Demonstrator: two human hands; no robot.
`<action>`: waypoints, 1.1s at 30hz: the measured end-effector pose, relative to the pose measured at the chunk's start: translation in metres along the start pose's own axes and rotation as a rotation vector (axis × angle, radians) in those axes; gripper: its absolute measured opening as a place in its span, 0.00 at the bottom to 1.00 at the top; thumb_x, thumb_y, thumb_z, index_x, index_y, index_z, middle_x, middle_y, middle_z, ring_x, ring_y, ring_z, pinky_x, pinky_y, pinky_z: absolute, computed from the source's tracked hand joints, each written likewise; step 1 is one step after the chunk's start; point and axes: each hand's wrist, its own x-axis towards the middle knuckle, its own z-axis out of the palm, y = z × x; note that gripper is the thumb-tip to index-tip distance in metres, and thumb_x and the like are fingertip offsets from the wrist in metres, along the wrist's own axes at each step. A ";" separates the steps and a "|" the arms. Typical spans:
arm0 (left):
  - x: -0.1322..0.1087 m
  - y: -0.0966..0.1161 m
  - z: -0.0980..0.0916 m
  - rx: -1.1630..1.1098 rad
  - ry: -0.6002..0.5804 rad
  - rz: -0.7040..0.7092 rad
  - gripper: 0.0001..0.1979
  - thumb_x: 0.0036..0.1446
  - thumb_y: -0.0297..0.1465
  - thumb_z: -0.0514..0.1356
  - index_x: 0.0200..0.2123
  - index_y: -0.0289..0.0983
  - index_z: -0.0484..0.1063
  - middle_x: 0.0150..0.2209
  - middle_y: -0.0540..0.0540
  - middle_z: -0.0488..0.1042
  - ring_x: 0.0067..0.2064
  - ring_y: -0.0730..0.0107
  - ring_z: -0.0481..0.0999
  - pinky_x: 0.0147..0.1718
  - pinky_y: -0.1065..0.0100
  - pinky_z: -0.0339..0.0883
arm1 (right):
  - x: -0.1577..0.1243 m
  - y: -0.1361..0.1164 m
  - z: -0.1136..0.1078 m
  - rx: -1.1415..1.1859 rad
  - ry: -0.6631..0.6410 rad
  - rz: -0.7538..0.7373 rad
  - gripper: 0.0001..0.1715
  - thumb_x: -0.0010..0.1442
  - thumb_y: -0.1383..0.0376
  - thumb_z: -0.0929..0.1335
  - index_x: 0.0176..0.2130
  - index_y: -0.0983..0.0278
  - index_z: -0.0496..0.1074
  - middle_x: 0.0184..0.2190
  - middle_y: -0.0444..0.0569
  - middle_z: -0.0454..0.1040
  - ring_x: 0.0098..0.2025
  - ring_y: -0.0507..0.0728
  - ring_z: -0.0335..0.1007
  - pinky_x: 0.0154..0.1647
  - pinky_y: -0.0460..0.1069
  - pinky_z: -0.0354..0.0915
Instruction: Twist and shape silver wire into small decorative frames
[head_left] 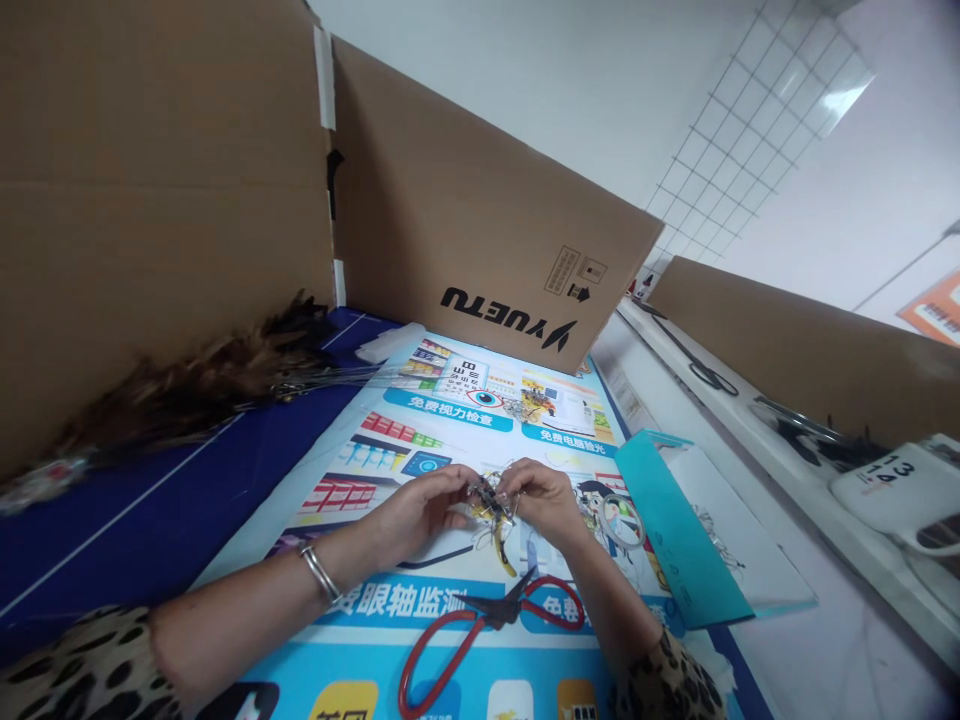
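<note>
Your L hand [420, 515] & R hand [544, 500] both pinched the small wire tangle [489, 500], held just above the surface [390, 440] btwn them. Risk: loose wire ends could've pricked skin or snagged; a slip would've dropped it by the scissors [487, 615] lying near.

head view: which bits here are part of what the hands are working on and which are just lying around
In hand:
wire piece, pinched between left hand and right hand

Lying about:
red-handled scissors
tape roll
teal folder
feather duster
white mug
</note>
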 end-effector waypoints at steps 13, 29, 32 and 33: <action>-0.002 0.003 0.000 -0.079 -0.017 0.054 0.04 0.51 0.21 0.57 0.30 0.35 0.67 0.35 0.46 0.69 0.36 0.69 0.69 0.33 0.69 0.64 | 0.000 0.004 -0.002 0.087 0.017 0.034 0.05 0.46 0.69 0.73 0.26 0.62 0.73 0.28 0.49 0.71 0.34 0.55 0.68 0.36 0.52 0.65; -0.003 0.000 0.001 0.057 -0.074 -0.018 0.11 0.49 0.24 0.62 0.37 0.38 0.68 0.39 0.44 0.70 0.42 0.62 0.71 0.39 0.63 0.64 | 0.002 0.000 0.000 0.058 0.262 0.158 0.07 0.45 0.70 0.71 0.27 0.64 0.69 0.29 0.45 0.69 0.31 0.52 0.65 0.33 0.47 0.62; -0.005 -0.001 0.005 0.048 -0.054 -0.007 0.24 0.47 0.23 0.64 0.47 0.44 0.64 0.49 0.44 0.65 0.45 0.61 0.71 0.40 0.59 0.66 | 0.002 0.001 0.003 0.021 0.334 0.198 0.06 0.45 0.69 0.70 0.28 0.64 0.68 0.27 0.44 0.69 0.29 0.50 0.63 0.30 0.46 0.61; -0.005 -0.001 0.006 0.053 -0.040 0.002 0.28 0.46 0.22 0.64 0.49 0.47 0.61 0.52 0.44 0.62 0.46 0.60 0.71 0.41 0.58 0.66 | 0.003 0.000 0.004 -0.015 0.349 0.211 0.06 0.46 0.69 0.70 0.28 0.64 0.68 0.26 0.43 0.68 0.27 0.50 0.62 0.29 0.46 0.60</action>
